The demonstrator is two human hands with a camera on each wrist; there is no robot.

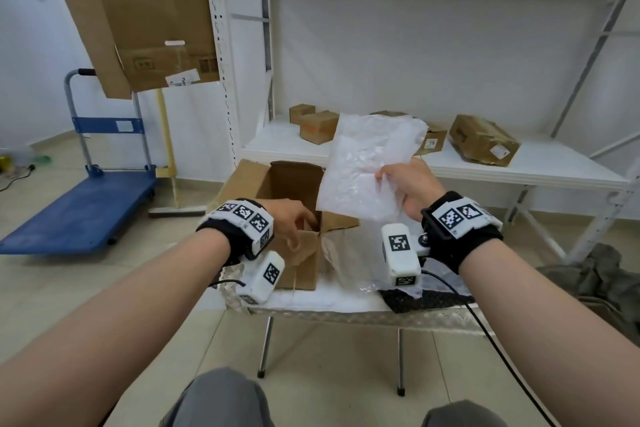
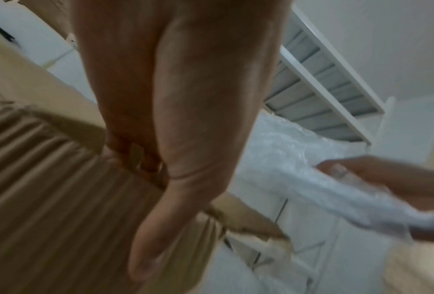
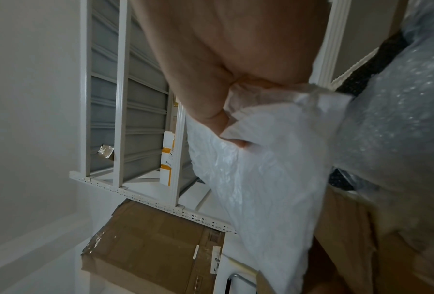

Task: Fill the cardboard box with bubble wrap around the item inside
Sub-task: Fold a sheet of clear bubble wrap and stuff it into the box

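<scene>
An open brown cardboard box (image 1: 298, 184) stands on a small metal table (image 1: 346, 317); what lies inside it is hidden. My left hand (image 1: 294, 224) grips the box's near flap (image 2: 47, 179), fingers (image 2: 135, 155) curled over its edge and thumb outside. My right hand (image 1: 391, 180) pinches the lower corner of a white bubble wrap sheet (image 1: 367, 163), held upright above and to the right of the box. In the right wrist view the thumb and fingers (image 3: 233, 127) clamp the sheet (image 3: 261, 179). More bubble wrap (image 1: 346, 260) lies on the table beside the box.
A white shelf rack (image 1: 450, 166) behind the table carries small cardboard boxes (image 1: 318, 126) and a larger one (image 1: 485, 144). A blue platform trolley (image 1: 86, 208) stands at the left, flattened cardboard (image 1: 145, 10) leans above it. A black mat (image 1: 426, 298) covers the table's right.
</scene>
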